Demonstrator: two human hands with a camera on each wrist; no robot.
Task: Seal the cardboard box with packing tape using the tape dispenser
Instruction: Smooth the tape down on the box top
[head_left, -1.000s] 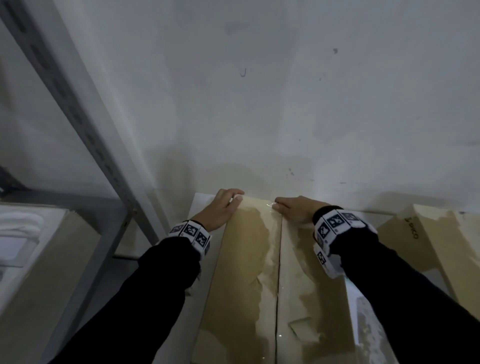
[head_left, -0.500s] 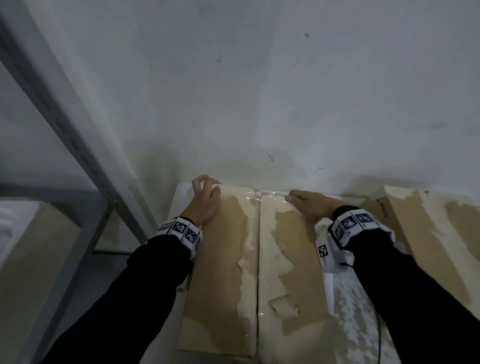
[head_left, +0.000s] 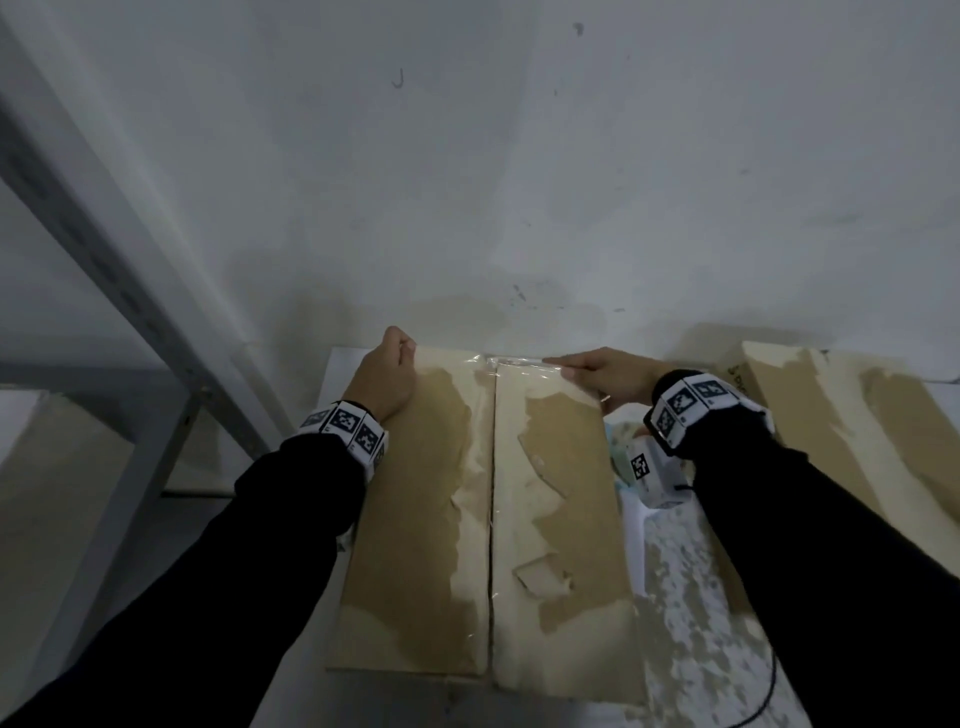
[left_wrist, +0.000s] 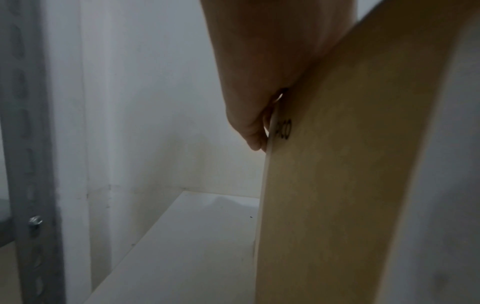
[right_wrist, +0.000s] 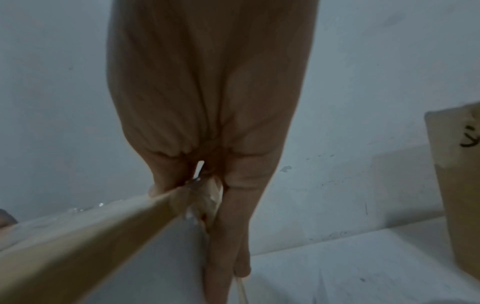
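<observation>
Both hands sit on the far end of the box (head_left: 415, 525), which lies flat under them with its two top flaps meeting at a seam that runs between the hands. Left hand (head_left: 383, 370) grips the far left corner, its fingers curled over the edge; the left wrist view shows the fingers (left_wrist: 253, 131) wrapped round the box's thin edge beside some black lettering. Right hand (head_left: 605, 375) holds the far right corner, the thumb lying along the top edge and the fingers (right_wrist: 233, 226) stretched down the far side, so the corner is pinched between them. Clear tape (head_left: 519, 362) covers the far end of the seam, just left of the right thumb, and continues glossy along the seam toward the person. Left of the left hand stands a grey metal shelf post (head_left: 104, 260). Right of the right hand lies a second box (head_left: 857, 415) against the wall (head_left: 519, 156). Under the right wrist is a white speckled surface (head_left: 685, 597).
</observation>
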